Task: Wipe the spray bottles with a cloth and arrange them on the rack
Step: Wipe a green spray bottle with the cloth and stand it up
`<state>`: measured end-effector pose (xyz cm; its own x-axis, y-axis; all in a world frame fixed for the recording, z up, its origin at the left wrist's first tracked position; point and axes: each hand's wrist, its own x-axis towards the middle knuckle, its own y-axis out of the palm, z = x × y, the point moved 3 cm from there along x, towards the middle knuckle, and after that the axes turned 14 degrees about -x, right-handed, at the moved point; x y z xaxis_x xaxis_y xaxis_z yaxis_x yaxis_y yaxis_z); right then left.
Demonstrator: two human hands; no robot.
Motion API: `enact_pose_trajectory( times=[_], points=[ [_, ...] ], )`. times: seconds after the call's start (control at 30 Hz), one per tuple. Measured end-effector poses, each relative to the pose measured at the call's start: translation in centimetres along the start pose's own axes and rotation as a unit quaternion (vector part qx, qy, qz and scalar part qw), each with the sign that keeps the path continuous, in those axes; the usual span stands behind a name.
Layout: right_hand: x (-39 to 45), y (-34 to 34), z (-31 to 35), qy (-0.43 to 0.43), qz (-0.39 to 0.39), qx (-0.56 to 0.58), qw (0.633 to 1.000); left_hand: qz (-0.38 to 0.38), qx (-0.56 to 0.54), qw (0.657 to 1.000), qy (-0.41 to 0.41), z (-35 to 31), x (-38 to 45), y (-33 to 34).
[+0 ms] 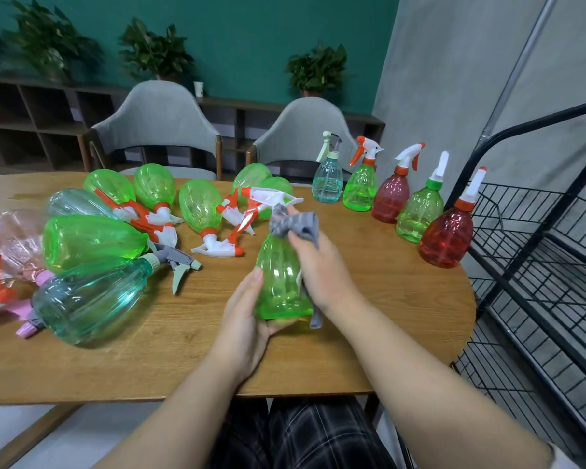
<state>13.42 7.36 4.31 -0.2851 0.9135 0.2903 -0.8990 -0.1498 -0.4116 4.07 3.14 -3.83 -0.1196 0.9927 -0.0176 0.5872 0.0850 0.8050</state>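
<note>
A green spray bottle [279,282] stands up over the wooden table [183,350], its white and orange trigger head [271,198] pointing away from me. My left hand [247,319] grips its base from below and the left. My right hand [322,269] holds a grey cloth [296,225] wrapped around the bottle's neck and running down its right side. Several upright bottles, teal [327,182], green [361,187] and red [445,238], stand in a row at the table's right. The black wire rack [538,265] stands to the right of the table.
Many green, teal and pink bottles [92,242] lie on their sides over the table's left half. Two grey chairs [156,126] stand behind the table. A low shelf with potted plants [318,69] lines the green back wall.
</note>
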Motion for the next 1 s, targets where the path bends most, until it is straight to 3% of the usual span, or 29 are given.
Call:
enact_pose_trajectory(
  times=[0.1, 0.47, 0.63, 0.77, 0.83, 0.9, 1.0],
  points=[
    [-0.5, 0.6, -0.9, -0.065, 0.02, -0.077, 0.995, -0.004, -0.032, 0.999, -0.018, 0.1, 0.1, 0.0],
    [-4.4, 0.5, -2.7, -0.161, 0.007, -0.079, 0.984, 0.029, -0.011, 0.999, -0.021, -0.1, -0.1, 0.3],
    [-5.7, 0.5, -3.1, -0.229, -0.006, -0.081, 0.97, -0.014, -0.001, 1.0, -0.004, -0.2, 0.2, -0.7],
    [-6.5, 0.3, -3.6, -0.233, -0.018, -0.054, 0.971, -0.047, -0.017, 0.999, 0.02, 0.0, 0.4, -0.7],
    [-6.7, -0.2, -3.4, -0.192, -0.019, 0.023, 0.981, -0.054, -0.002, 0.998, 0.036, 0.2, 0.4, -0.5],
    [-6.7, -1.0, -2.5, -0.076, -0.048, 0.189, 0.978, -0.056, 0.008, 0.998, 0.035, 0.2, 0.3, -0.5],
    [-4.9, -2.0, -2.8, 0.182, -0.16, 0.393, 0.887, -0.045, -0.004, 0.999, 0.006, 0.0, 0.1, -0.4]
  ],
)
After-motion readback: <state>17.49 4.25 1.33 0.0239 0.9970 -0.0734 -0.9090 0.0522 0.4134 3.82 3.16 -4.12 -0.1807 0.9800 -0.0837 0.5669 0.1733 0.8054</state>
